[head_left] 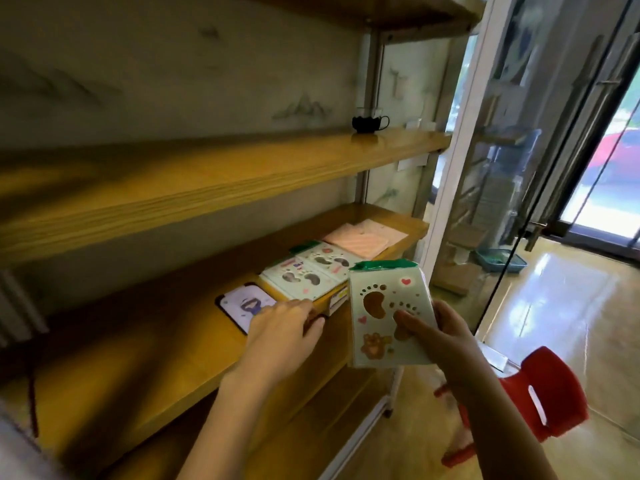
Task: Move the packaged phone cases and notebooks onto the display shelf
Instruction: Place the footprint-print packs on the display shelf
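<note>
The held pack (388,313) is pale mint with brown footprints, red and pink hearts, a brown paw and a green top strip, the shelf (138,358) yellow wood-grain, the sheets (360,239) pink, the phone case (242,304) black-rimmed white with what may be a purple figure

3 footprint packs (388,313), 1 phone case (242,306), 2 pink notebooks (356,241), 1 black cup (369,123), 1 red stool (540,393).

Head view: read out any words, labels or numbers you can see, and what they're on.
Nothing is legible.
Sticker on the shelf's front edge: print too blurred to read.
Packages lying on the shelf: pink marks too blurred.
Package in the right hand: footprints, hearts, a paw, no words.
</note>
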